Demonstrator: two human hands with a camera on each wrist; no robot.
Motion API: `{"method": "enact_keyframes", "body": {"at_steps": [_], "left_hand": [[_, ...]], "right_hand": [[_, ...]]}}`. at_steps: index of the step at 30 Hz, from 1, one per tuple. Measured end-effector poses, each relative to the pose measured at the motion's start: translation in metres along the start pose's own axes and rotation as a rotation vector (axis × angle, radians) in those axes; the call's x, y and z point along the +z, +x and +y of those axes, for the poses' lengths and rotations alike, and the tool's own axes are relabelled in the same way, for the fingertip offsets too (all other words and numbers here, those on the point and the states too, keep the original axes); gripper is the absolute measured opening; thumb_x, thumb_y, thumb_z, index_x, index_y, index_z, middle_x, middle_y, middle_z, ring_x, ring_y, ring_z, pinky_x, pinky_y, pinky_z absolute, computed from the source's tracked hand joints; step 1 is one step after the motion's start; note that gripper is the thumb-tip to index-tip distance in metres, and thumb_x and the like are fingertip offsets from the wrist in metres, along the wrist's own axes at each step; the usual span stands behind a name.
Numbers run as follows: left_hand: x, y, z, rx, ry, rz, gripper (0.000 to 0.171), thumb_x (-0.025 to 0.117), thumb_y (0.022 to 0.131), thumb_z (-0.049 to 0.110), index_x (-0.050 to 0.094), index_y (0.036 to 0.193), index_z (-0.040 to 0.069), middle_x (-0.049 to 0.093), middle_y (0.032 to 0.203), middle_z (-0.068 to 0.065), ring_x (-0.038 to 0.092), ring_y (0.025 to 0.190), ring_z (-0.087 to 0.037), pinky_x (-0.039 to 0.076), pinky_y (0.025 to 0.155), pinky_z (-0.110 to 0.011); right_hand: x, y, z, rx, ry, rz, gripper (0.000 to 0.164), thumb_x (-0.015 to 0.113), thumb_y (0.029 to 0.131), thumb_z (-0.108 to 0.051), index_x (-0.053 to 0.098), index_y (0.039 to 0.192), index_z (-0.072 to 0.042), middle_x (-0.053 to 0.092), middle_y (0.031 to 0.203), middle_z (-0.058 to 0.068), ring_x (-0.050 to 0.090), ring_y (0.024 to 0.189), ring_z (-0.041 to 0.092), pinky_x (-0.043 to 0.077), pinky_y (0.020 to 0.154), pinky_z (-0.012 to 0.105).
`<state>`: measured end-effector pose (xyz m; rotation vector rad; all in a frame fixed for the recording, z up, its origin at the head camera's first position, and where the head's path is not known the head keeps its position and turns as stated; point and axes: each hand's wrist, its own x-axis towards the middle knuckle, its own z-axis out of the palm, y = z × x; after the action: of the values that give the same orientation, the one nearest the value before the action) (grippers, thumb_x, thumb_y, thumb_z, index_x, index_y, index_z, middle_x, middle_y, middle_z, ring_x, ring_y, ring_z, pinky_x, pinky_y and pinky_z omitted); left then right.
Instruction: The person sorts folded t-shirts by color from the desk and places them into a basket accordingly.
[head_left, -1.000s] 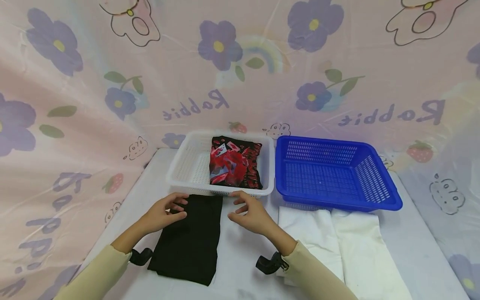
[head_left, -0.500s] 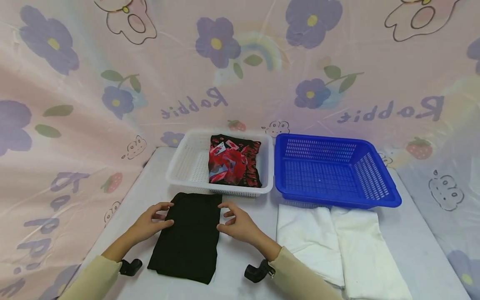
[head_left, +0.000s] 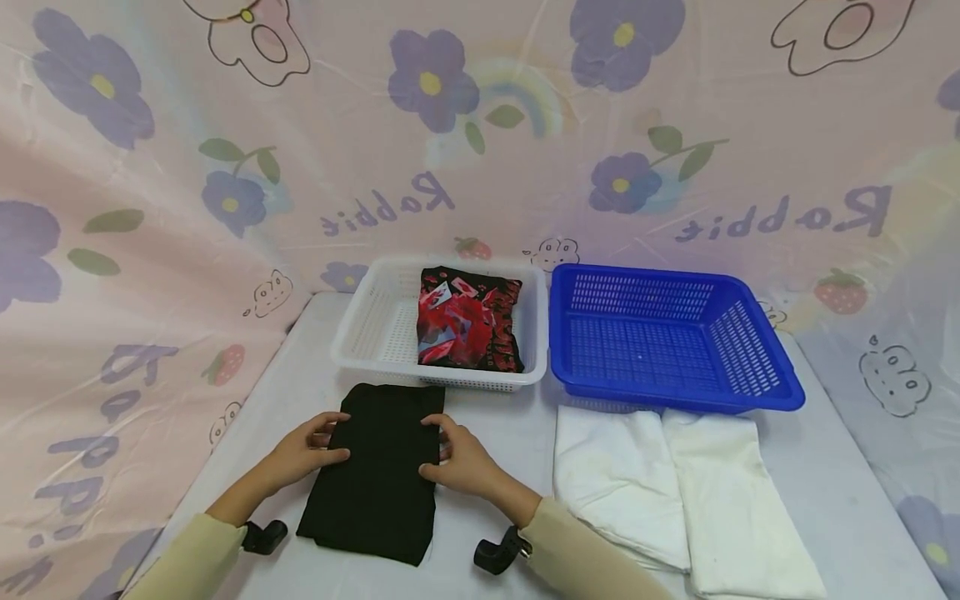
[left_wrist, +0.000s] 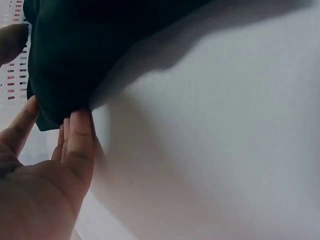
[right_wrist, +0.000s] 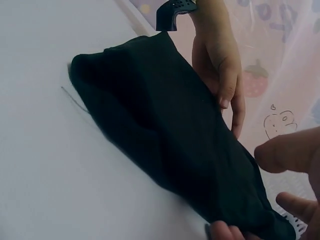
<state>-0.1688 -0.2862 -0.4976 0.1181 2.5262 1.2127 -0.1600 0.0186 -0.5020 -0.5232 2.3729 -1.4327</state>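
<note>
A folded black garment (head_left: 375, 475) lies on the white table in front of the white basket (head_left: 378, 371). At its left edge my left hand (head_left: 296, 454) touches the fabric with thumb and index fingertip. In the left wrist view, fingers (left_wrist: 80, 137) of that hand reach the garment's edge, and their tips are partly hidden there. My right hand (head_left: 468, 462) is at the opposite edge, thumb and index fingertip over the fabric. The right wrist view has its fingertips (right_wrist: 225, 231) against the near edge. The garment lies flat, its underside hidden.
Inside the white basket is a folded black garment with a red print (head_left: 468, 321). A blue basket (head_left: 637, 350) stands to its right. Two folded white garments (head_left: 618, 483) lie before the blue basket. A patterned curtain (head_left: 510, 183) hangs behind the table.
Both hands have come down and back from near the white basket to the black garment's sides. The right hand has moved left onto its edge. The garment stays in place.
</note>
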Motion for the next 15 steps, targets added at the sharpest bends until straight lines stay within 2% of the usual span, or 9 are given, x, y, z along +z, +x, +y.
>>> {"method": "enact_keyframes", "body": {"at_steps": [6, 9, 12, 15], "left_hand": [[0.003, -0.002, 0.004, -0.001, -0.055, -0.047, 0.068, 0.075, 0.084, 0.027, 0.042, 0.141, 0.011, 0.055, 0.126, -0.023, 0.062, 0.099, -0.023, 0.052, 0.076, -0.033], [0.005, -0.003, 0.008, 0.003, -0.038, -0.049, 0.069, 0.075, 0.083, 0.027, 0.041, 0.141, 0.009, 0.051, 0.130, -0.025, 0.061, 0.104, -0.027, 0.053, 0.076, -0.034], [0.007, -0.003, 0.012, -0.022, -0.039, -0.044, 0.070, 0.077, 0.082, 0.026, 0.041, 0.140, 0.009, 0.049, 0.132, -0.026, 0.060, 0.107, -0.031, 0.053, 0.077, -0.037], [0.009, -0.003, 0.014, -0.052, -0.031, -0.039, 0.069, 0.076, 0.082, 0.027, 0.041, 0.140, 0.009, 0.049, 0.133, -0.025, 0.058, 0.109, -0.032, 0.052, 0.079, -0.040]], "right_hand": [[0.005, 0.004, -0.001, -0.010, 0.053, -0.033, 0.065, 0.074, 0.080, -0.013, 0.044, 0.138, -0.016, 0.058, 0.110, 0.010, 0.059, 0.083, 0.011, 0.047, 0.070, 0.023], [0.008, 0.006, -0.001, -0.004, 0.109, -0.058, 0.065, 0.074, 0.079, -0.010, 0.044, 0.137, -0.016, 0.062, 0.098, 0.009, 0.058, 0.069, 0.007, 0.047, 0.062, 0.021], [0.010, 0.008, -0.001, 0.008, 0.135, -0.076, 0.064, 0.075, 0.078, -0.009, 0.046, 0.135, -0.019, 0.062, 0.086, 0.008, 0.050, 0.057, 0.006, 0.043, 0.054, 0.022], [0.011, 0.010, 0.000, 0.016, 0.137, -0.091, 0.062, 0.075, 0.079, -0.011, 0.048, 0.134, -0.021, 0.063, 0.093, 0.007, 0.054, 0.067, 0.006, 0.045, 0.061, 0.023]]}}
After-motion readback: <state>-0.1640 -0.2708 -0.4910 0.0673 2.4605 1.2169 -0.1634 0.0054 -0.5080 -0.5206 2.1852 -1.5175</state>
